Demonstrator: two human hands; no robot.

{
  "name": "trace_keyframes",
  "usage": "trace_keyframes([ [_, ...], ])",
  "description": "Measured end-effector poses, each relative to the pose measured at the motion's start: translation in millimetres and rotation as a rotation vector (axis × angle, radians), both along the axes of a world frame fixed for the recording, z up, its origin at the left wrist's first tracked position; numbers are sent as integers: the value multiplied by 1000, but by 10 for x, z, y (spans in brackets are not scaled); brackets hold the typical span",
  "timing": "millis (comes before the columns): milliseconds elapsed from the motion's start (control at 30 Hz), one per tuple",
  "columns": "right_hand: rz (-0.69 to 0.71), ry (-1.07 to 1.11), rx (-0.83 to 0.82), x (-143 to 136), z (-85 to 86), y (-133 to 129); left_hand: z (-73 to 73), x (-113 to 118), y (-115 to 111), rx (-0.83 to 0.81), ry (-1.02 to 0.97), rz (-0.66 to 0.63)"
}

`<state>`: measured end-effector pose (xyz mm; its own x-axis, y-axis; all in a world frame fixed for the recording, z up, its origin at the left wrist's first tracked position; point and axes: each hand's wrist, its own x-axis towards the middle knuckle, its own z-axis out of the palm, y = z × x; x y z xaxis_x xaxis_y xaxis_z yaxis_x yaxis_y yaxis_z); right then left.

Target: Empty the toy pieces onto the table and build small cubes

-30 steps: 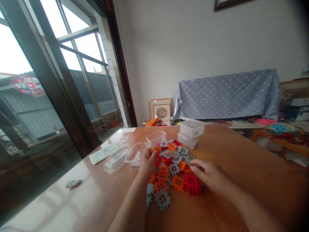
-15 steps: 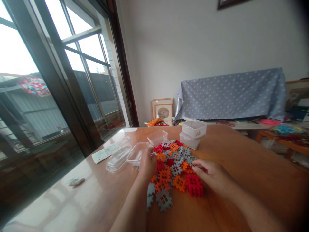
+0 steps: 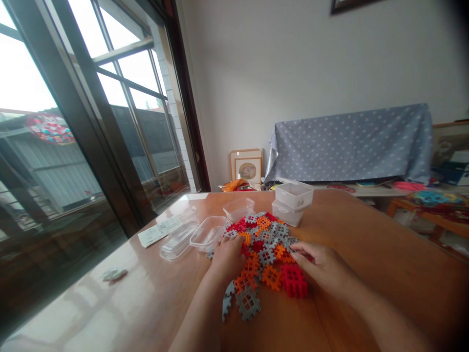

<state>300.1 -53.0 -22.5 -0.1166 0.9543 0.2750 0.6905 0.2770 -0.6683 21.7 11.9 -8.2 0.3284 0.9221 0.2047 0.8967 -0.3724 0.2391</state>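
Observation:
A pile of square interlocking pieces in red, orange and grey (image 3: 266,255) lies on the wooden table. My left hand (image 3: 229,255) rests over the pile's left side, fingers spread, with nothing visible held in it. At the right edge of the pile is my right hand (image 3: 313,261), its fingers bent and apart, touching or very near the pieces there. A stack of red pieces (image 3: 294,280) sits at the near right of the pile, below my right hand. Next to my left hand stands a clear plastic box (image 3: 208,233).
Two stacked white boxes (image 3: 293,195) stand behind the pile, with another clear container (image 3: 239,209) to their left. Clear lids (image 3: 178,242), a paper sheet (image 3: 156,233) and a small crumpled packet (image 3: 114,274) lie on the left of the table (image 3: 370,244).
My left hand has moved from beside the clear box down onto the pile, its fingers now spread. My right hand has stayed nearly in place.

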Motion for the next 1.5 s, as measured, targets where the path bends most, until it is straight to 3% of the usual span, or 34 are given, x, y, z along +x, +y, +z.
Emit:
trace_keyframes([
  [267,-5,-3,23,6,8,-5,-37,-2,67,117,-90,-6],
  [533,-20,0,44,6,23,-9,-18,5,144,159,-408,-80],
  [633,-20,4,47,0,27,-8,-36,63,170,39,-770,-27],
  [733,-5,8,61,-42,47,-31,-53,144,148,-213,-1159,-32],
  [833,-15,24,72,-113,86,-73,-58,239,82,-398,-1328,-75],
  [1233,-29,-32,110,-213,111,-112,-86,618,-222,-674,-1412,-176],
  [1500,-3,-102,139,-147,103,-95,-49,657,-311,-759,-1346,-274],
])
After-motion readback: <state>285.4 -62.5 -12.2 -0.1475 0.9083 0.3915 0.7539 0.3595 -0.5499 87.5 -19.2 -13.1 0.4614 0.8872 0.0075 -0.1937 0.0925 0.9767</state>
